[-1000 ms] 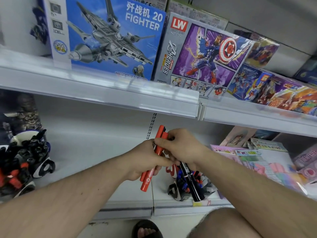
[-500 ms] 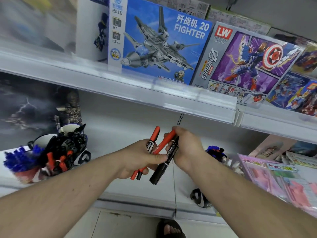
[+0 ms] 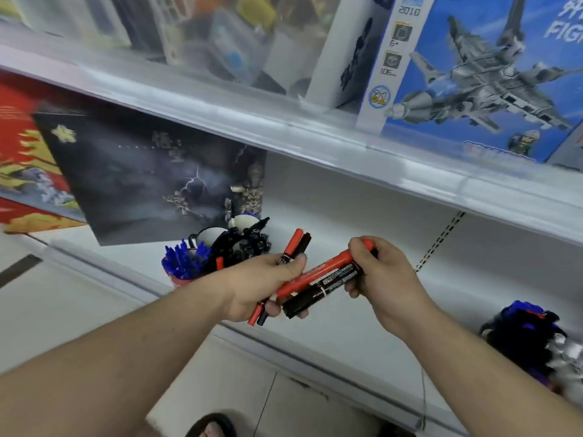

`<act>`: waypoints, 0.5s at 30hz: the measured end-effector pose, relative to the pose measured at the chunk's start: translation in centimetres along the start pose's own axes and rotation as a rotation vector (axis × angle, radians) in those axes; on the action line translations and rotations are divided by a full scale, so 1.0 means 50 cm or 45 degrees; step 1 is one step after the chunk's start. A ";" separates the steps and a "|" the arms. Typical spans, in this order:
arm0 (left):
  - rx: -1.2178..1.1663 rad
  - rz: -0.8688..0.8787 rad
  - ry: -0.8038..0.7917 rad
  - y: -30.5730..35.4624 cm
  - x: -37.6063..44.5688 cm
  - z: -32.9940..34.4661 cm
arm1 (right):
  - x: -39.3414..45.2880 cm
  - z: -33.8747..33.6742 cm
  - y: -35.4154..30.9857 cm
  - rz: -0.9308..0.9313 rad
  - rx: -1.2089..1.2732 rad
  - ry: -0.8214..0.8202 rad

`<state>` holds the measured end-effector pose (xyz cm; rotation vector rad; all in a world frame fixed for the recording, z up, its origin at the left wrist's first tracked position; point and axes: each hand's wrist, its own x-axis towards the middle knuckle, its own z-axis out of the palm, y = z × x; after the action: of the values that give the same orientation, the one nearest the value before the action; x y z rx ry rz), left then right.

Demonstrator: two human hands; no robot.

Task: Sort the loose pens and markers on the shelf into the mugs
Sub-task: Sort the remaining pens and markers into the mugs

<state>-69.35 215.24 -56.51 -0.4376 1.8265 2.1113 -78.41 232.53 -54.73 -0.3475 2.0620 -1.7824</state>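
Red and black dominate the head view: the left hand (image 3: 265, 285) curls its fingers round two thin pens, one red (image 3: 291, 244) and one black (image 3: 304, 242), whose caps stick up above the thumb while their lower ends poke out below the fist. The right hand (image 3: 383, 279) pinches the far end of a thick red marker (image 3: 318, 274) and a thick black marker (image 3: 321, 293) lying side by side; both slant down to the left, and their near ends rest against the left hand's fingers. Behind the left hand, on the white metal shelf (image 3: 362, 222), stands a cluster of mugs: a red mug full of blue pens (image 3: 184, 263) and, just beside it, white mugs packed with black pens (image 3: 243, 241). A further bunch of blue and black pens (image 3: 527, 329) sits well apart at the right. Above, on the upper shelf, a blue fighter-jet toy box (image 3: 482, 77) stands upright.
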 end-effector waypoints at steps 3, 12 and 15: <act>-0.093 -0.086 0.322 -0.017 -0.016 -0.092 | 0.019 0.023 0.009 -0.107 -0.009 0.124; -0.320 0.007 0.568 -0.036 -0.048 -0.251 | 0.104 0.143 0.054 -0.556 -0.478 -0.100; -0.357 0.028 0.591 -0.034 -0.054 -0.273 | 0.133 0.201 0.073 -0.626 -0.570 -0.205</act>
<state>-65.84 201.88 -58.77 -1.0567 1.7565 2.4436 -79.60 221.30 -60.32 -1.1716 2.3817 -1.4367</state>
